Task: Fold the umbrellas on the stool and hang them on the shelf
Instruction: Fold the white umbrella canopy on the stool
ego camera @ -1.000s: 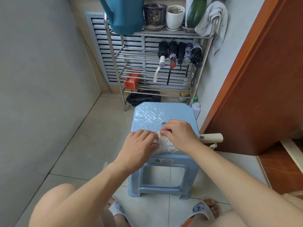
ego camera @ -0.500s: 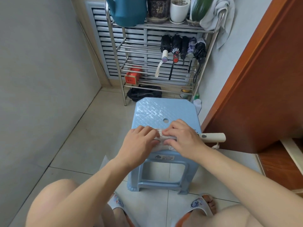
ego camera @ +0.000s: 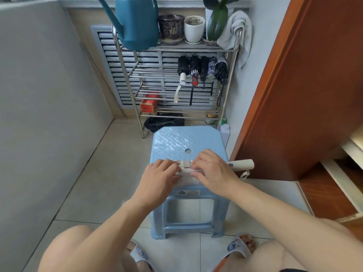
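Head view: my left hand (ego camera: 160, 173) and right hand (ego camera: 213, 169) both rest curled over the rolled white fabric umbrella (ego camera: 186, 174) lying crosswise on the near edge of the pale blue plastic stool (ego camera: 186, 142), fingertips pinching it from either side. Compared with a second ago my hands have drawn a little apart, and a small cream closure strap (ego camera: 186, 163) now shows between them where my fingers had covered it. The umbrella's cream handle (ego camera: 242, 164) pokes out past the stool's right edge, as before. Beyond the stool stands the steel wire shelf (ego camera: 176, 95), with five folded umbrellas (ego camera: 203, 68) hanging from a rail, a teal watering can (ego camera: 137, 22) and pots on top, and a red tin (ego camera: 149, 105) lower down. The floor is pale tile (ego camera: 88, 173), a grey wall runs on my left, and a brown wooden door (ego camera: 304, 85) stands on my right.
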Motion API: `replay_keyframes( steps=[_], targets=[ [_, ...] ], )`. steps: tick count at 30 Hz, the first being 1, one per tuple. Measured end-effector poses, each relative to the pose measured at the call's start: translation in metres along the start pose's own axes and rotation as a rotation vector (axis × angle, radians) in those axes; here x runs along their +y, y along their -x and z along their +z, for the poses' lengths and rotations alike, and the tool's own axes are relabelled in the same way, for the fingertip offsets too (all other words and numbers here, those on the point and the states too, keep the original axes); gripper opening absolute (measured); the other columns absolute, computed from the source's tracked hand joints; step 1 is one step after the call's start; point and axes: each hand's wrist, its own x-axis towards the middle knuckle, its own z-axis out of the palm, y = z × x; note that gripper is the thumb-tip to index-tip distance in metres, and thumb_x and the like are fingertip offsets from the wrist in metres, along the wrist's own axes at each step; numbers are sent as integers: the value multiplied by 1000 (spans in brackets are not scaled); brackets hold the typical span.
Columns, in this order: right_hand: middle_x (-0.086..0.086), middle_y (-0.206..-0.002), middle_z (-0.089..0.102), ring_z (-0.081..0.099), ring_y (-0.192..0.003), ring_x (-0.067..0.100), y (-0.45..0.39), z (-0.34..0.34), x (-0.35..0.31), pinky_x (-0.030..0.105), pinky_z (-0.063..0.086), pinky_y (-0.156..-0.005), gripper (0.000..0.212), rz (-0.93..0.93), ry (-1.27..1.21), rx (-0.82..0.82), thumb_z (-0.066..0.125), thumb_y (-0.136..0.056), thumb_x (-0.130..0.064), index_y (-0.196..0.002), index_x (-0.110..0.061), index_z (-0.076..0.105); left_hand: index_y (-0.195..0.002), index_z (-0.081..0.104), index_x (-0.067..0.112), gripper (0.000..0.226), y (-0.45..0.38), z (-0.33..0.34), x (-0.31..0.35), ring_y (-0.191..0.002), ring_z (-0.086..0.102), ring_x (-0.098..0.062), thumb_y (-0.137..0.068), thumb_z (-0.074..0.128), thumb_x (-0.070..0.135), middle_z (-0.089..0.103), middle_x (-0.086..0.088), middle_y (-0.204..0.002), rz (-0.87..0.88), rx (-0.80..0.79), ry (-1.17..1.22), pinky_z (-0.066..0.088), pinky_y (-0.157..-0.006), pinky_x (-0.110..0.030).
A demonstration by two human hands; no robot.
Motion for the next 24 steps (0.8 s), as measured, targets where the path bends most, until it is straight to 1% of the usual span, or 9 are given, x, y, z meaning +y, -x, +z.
replay_keyframes(
  steps=[2,4,7,10,12,16,20,22,24],
  targets=[
    [-6,-96,60,51,-98,17,8,-26,21,38,48,-90,27,106,46,-2,66,-90,-44,-95,-17,68,-103,62,26,15,-1,-9,1,-102,60,-25,-98,50,34,63,8,-120,-3,-69,1,47,-84,-38],
    [-6,-121,59,46,-120,18,21,-56,44,39,37,-110,51,268,121,-118,55,-87,-56,-124,-21,63,-102,59,25,18,-4,-19,1,-116,56,-25,-95,49,38,59,7,-129,13,-135,7,42,-95,-39],
    [-4,-140,49,36,-136,20,39,-77,67,37,22,-119,70,404,245,-462,60,-85,-42,-151,-26,42,-103,56,23,38,-29,-33,4,-130,50,-28,-86,52,57,54,-2,-142,39,-188,-17,37,-108,-43],
    [-3,-117,57,57,-116,27,48,-73,76,37,45,-92,34,516,247,-539,60,-87,-30,-121,-27,54,-141,45,17,94,-57,-32,18,-145,40,-24,-74,46,84,43,-2,-156,-16,-395,-26,25,-122,-43],
    [1,-103,60,63,-101,32,50,-67,75,38,45,-73,14,554,312,-483,59,-88,-33,-96,-24,51,-156,27,17,112,-59,-18,31,-146,38,-23,-72,45,89,41,0,-158,20,-527,-163,26,-122,-44],
    [4,-96,60,60,-88,34,45,-68,63,35,40,-67,9,557,386,-499,57,-87,-31,-86,-26,49,-130,44,20,63,-41,6,29,-103,62,-24,-89,62,63,62,1,-116,121,-407,-301,46,-92,-39],
    [0,-85,54,53,-79,29,50,-74,58,34,40,-65,5,528,334,-524,56,-84,-26,-85,-24,51,-130,48,18,47,-39,4,29,-97,64,-26,-89,66,33,64,-1,-111,156,-367,-340,48,-89,-40],
    [-1,-85,59,57,-78,29,56,-78,56,34,40,-61,6,533,291,-497,56,-82,-26,-82,-24,51,-137,42,22,51,-42,0,32,-102,63,-26,-94,59,45,63,1,-118,150,-392,-316,46,-92,-40],
    [0,-84,61,59,-79,30,59,-81,53,35,37,-60,9,556,278,-435,58,-82,-29,-81,-22,51,-147,32,27,74,-48,-13,28,-102,63,-25,-90,47,71,63,3,-119,141,-427,-282,48,-92,-41]
  ],
)
